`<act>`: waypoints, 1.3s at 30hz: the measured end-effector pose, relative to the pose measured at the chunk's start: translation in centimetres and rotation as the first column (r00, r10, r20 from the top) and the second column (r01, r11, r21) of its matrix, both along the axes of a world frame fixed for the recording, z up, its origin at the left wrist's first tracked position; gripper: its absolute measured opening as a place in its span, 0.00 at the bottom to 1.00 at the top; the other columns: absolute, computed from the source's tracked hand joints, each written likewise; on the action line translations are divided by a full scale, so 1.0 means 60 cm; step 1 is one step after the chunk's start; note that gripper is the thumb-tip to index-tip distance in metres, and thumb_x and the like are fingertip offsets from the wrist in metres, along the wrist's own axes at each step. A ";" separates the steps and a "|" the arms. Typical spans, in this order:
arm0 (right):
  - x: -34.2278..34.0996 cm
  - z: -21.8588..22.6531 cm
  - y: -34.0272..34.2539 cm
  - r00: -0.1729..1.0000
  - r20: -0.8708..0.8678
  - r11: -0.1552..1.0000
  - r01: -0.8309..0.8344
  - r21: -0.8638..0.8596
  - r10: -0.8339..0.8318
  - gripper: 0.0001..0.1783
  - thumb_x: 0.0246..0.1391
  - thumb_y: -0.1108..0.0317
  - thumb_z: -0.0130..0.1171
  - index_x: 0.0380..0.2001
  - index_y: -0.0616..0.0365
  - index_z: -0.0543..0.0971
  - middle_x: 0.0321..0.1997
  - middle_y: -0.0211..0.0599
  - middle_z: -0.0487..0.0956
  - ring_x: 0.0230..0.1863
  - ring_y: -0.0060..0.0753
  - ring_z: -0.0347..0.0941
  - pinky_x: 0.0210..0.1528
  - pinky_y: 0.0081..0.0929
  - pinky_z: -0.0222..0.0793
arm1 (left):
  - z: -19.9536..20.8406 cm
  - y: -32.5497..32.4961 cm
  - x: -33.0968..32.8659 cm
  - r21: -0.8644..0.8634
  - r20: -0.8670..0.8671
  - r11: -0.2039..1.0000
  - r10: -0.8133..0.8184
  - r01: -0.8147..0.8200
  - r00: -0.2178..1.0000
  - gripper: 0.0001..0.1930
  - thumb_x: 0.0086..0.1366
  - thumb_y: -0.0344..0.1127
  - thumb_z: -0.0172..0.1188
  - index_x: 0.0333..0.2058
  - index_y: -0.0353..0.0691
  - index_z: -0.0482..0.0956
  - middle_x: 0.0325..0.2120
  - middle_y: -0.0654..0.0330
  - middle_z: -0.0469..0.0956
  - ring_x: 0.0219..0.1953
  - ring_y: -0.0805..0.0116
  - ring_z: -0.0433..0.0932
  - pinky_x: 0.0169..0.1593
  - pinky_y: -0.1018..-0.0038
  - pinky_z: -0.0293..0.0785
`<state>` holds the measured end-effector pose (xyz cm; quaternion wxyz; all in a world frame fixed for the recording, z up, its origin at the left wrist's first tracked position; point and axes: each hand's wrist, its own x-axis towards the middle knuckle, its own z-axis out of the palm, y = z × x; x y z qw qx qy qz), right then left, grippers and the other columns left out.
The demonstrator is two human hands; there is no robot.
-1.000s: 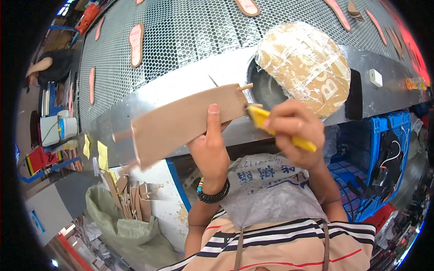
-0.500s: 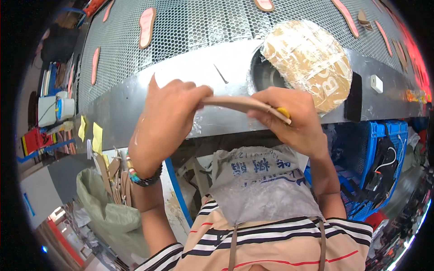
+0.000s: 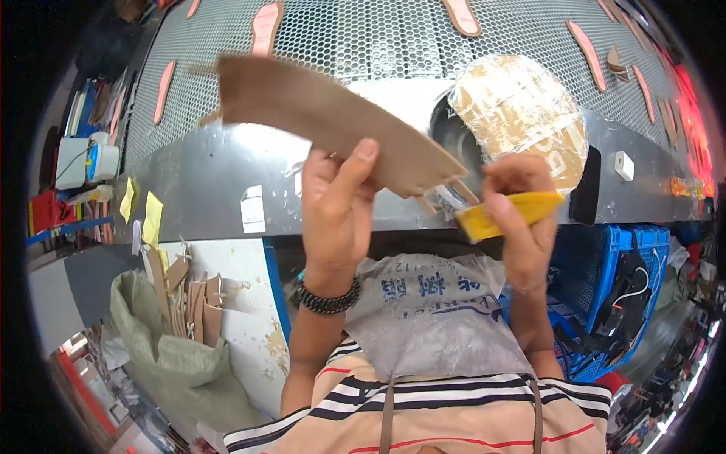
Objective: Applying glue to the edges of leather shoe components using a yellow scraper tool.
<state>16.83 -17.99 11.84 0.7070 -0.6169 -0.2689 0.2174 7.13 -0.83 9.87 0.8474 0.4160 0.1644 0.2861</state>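
My left hand (image 3: 336,219) is closed on a long, curved brown leather-like piece (image 3: 325,110), its thumb on the near face. The piece is raised over the metal table edge, slanting from upper left down to the right. Small notched strips show at both ends. My right hand (image 3: 529,246) grips a flat yellow scraper (image 3: 541,203) between thumb and fingers, just right of the piece's lower end, with a gap between. Beyond stands a round dark pot (image 3: 448,129), partly covered by a round cardboard lid (image 3: 522,102) smeared with whitish film.
Pink-topped insoles (image 3: 265,26) lie on the metal mesh (image 3: 363,53) across the far side. Right of the lid are a black phone-like slab (image 3: 585,189) and a white plug (image 3: 624,166). A green sack (image 3: 181,371) with brown pieces (image 3: 203,310) stands left; a blue crate (image 3: 618,234) is at right.
Earlier both hands held the piece edge-on between them. Now my right hand has come off it, showing the yellow scraper, and my left hand has turned the piece broadside. Insoles on the mesh have shifted nearer.
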 end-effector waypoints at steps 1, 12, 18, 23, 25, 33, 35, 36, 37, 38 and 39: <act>0.015 -0.015 -0.024 0.998 0.061 1.000 0.024 0.007 -0.025 0.12 0.61 0.73 0.57 0.47 0.63 0.72 0.36 0.31 0.74 0.34 0.16 0.69 0.33 0.17 0.65 | -0.005 0.005 -0.005 0.016 -0.075 1.000 0.024 -0.023 0.997 0.17 0.68 0.32 0.56 0.53 0.34 0.67 0.44 0.55 0.78 0.44 0.66 0.80 0.45 0.70 0.79; 0.026 -0.045 -0.030 0.817 0.576 0.920 0.217 -0.327 0.012 0.05 0.51 0.80 0.63 0.34 0.64 0.81 0.32 0.41 0.78 0.34 0.37 0.77 0.39 0.27 0.71 | -0.044 -0.031 -0.044 -0.070 -0.333 0.980 0.154 -0.187 0.930 0.17 0.66 0.30 0.57 0.52 0.31 0.69 0.43 0.50 0.79 0.42 0.63 0.82 0.40 0.66 0.82; 0.021 -0.041 -0.024 0.875 0.480 0.935 0.219 -0.279 -0.062 0.05 0.53 0.79 0.62 0.34 0.65 0.80 0.33 0.41 0.78 0.34 0.36 0.77 0.38 0.28 0.71 | -0.046 -0.038 -0.045 -0.094 -0.331 0.975 0.161 -0.202 0.930 0.19 0.66 0.30 0.59 0.54 0.31 0.68 0.44 0.50 0.78 0.42 0.61 0.82 0.44 0.62 0.83; 0.001 -0.009 -0.018 0.949 -0.099 0.946 0.283 -0.155 -0.300 0.05 0.54 0.78 0.62 0.36 0.66 0.80 0.33 0.40 0.78 0.33 0.35 0.77 0.37 0.27 0.70 | -0.037 -0.044 -0.038 -0.048 -0.328 0.972 0.203 -0.231 0.923 0.20 0.67 0.27 0.58 0.55 0.31 0.66 0.45 0.52 0.77 0.44 0.61 0.81 0.45 0.62 0.83; -0.007 0.002 -0.007 0.959 -0.105 0.964 0.258 -0.069 -0.264 0.06 0.54 0.78 0.63 0.36 0.66 0.81 0.33 0.39 0.79 0.32 0.34 0.77 0.35 0.26 0.71 | -0.032 -0.048 -0.040 -0.032 -0.338 0.976 0.192 -0.215 0.921 0.20 0.67 0.27 0.58 0.56 0.31 0.66 0.46 0.51 0.77 0.45 0.60 0.81 0.45 0.62 0.83; -0.010 -0.019 0.009 0.817 0.574 0.988 0.039 -0.151 0.056 0.13 0.39 0.76 0.70 0.32 0.57 0.83 0.31 0.36 0.79 0.30 0.38 0.75 0.33 0.29 0.71 | -0.040 -0.056 -0.036 -0.071 -0.286 0.965 0.225 -0.254 0.932 0.13 0.68 0.27 0.57 0.49 0.30 0.71 0.43 0.53 0.78 0.44 0.64 0.81 0.44 0.65 0.84; -0.004 -0.014 0.007 0.786 0.602 0.984 -0.044 -0.172 0.140 0.13 0.39 0.76 0.70 0.32 0.57 0.83 0.31 0.35 0.79 0.30 0.37 0.75 0.32 0.29 0.70 | -0.038 -0.057 -0.033 -0.046 -0.314 0.961 0.246 -0.274 0.917 0.13 0.68 0.28 0.57 0.49 0.30 0.71 0.43 0.53 0.78 0.44 0.65 0.81 0.45 0.67 0.83; 0.002 -0.012 0.005 0.748 0.626 0.973 -0.122 -0.196 0.220 0.13 0.38 0.76 0.71 0.32 0.57 0.83 0.30 0.35 0.79 0.30 0.36 0.75 0.31 0.29 0.70 | -0.036 -0.060 -0.031 -0.045 -0.316 0.961 0.247 -0.274 0.916 0.13 0.68 0.28 0.57 0.49 0.30 0.71 0.43 0.53 0.78 0.44 0.65 0.81 0.45 0.67 0.83; 0.007 -0.013 0.005 0.748 0.609 0.964 -0.182 -0.194 0.264 0.12 0.39 0.77 0.70 0.32 0.57 0.83 0.30 0.35 0.79 0.30 0.35 0.75 0.31 0.28 0.69 | -0.031 -0.063 -0.028 0.009 -0.329 0.949 0.300 -0.314 0.896 0.13 0.68 0.28 0.57 0.49 0.29 0.71 0.43 0.53 0.77 0.44 0.65 0.80 0.45 0.67 0.83; 0.012 -0.013 0.003 0.752 0.606 0.965 -0.178 -0.194 0.260 0.12 0.39 0.77 0.70 0.32 0.57 0.83 0.30 0.35 0.79 0.30 0.35 0.75 0.31 0.28 0.69 | -0.028 -0.066 -0.027 0.063 -0.339 0.934 0.351 -0.352 0.873 0.13 0.68 0.28 0.57 0.49 0.29 0.71 0.43 0.53 0.77 0.44 0.66 0.80 0.45 0.68 0.83; 0.016 -0.014 0.001 0.800 0.589 0.991 -0.051 -0.123 0.114 0.12 0.40 0.77 0.69 0.32 0.57 0.83 0.30 0.35 0.79 0.30 0.35 0.75 0.31 0.28 0.69 | -0.026 -0.069 -0.026 0.064 -0.342 0.936 0.347 -0.347 0.873 0.13 0.68 0.28 0.57 0.49 0.29 0.71 0.43 0.53 0.77 0.44 0.66 0.80 0.45 0.68 0.83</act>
